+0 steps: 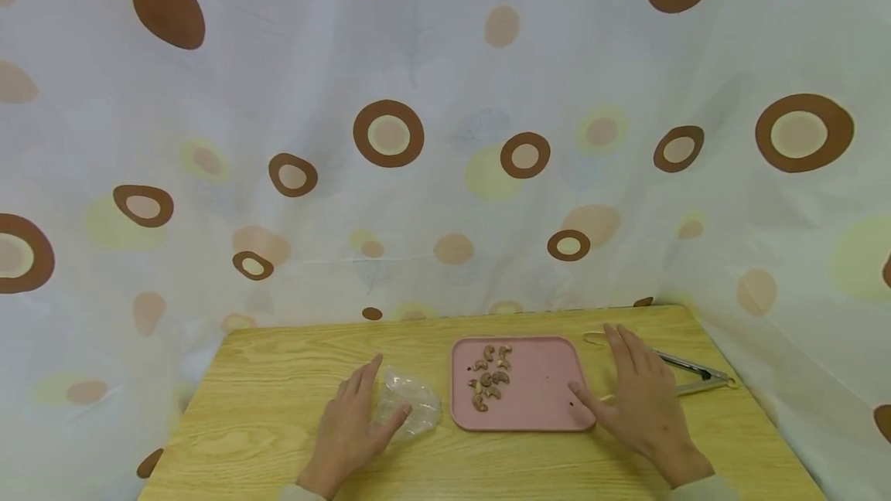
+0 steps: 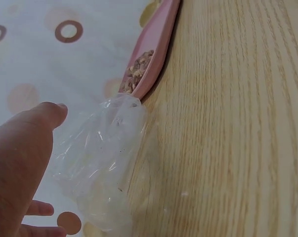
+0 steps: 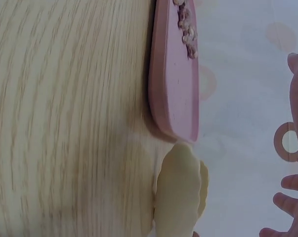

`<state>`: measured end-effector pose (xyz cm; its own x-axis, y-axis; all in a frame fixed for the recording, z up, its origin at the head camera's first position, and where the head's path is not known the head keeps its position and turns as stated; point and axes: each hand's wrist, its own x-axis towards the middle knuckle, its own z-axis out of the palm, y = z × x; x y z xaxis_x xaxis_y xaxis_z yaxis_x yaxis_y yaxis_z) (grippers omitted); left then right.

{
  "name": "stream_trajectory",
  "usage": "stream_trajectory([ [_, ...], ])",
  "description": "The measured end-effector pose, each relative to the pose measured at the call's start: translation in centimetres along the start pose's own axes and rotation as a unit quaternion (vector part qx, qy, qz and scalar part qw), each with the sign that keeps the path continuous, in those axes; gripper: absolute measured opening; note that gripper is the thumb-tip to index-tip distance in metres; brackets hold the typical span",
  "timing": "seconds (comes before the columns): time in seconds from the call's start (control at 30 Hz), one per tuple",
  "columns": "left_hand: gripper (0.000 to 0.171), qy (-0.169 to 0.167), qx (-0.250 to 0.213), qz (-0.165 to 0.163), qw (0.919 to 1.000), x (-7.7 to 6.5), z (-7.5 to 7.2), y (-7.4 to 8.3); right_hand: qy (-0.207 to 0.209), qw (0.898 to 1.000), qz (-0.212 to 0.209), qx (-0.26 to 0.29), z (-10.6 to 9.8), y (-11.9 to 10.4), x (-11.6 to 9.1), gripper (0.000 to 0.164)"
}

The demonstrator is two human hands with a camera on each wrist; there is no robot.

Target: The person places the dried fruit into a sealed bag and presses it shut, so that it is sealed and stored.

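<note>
A pink tray [image 1: 550,369] lies on the table with several brown-skinned cashews [image 1: 487,380] gathered on its left half. My left hand [image 1: 348,424] is beside a clear, crumpled plastic bag [image 2: 106,163] left of the tray; its thumb and fingers are spread and grip nothing. Past the tray's right edge, my right hand [image 1: 643,400] hovers with fingers extended, its thumb near the tray's rim. Under and beyond that hand lie metal tongs [image 1: 696,368], partly hidden by it. Their cream scalloped tip [image 3: 178,192] shows close to the tray corner in the right wrist view.
A wooden table [image 1: 278,377] carries everything. Behind it and along its sides hangs a white curtain [image 1: 431,199] patterned with brown, peach and yellow spots. Small dark crumbs dot the tray.
</note>
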<state>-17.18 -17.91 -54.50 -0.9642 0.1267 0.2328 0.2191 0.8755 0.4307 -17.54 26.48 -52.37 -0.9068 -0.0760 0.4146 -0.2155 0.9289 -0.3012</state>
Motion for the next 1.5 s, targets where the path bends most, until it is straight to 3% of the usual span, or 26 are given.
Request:
stream_trajectory([
  [0.27,0.093,-0.003,0.003,-0.009,0.9999,-0.1,0.4,-0.1,-0.013,1.0,0.012,-0.004,0.1,2.5,0.0,0.116],
  [0.73,0.102,-0.013,-0.03,-0.033,0.9989,-0.3,0.8,-0.2,-0.084,0.995,0.046,-0.029,0.2,8.1,-0.3,0.126],
  [1.17,0.105,-0.026,-0.069,-0.058,0.9955,-0.2,1.5,-0.5,-0.135,0.991,0.004,-0.001,-0.7,10.7,-0.6,0.144],
  [1.33,0.108,-0.038,-0.103,-0.076,0.991,0.1,1.7,-0.6,-0.173,0.985,0.011,0.006,-0.9,11.5,-0.8,0.154],
  [1.5,0.107,-0.058,-0.165,-0.099,0.9796,0.4,1.8,-0.8,-0.17,0.985,0.013,0.007,-1.0,12.7,-0.8,0.156],
])
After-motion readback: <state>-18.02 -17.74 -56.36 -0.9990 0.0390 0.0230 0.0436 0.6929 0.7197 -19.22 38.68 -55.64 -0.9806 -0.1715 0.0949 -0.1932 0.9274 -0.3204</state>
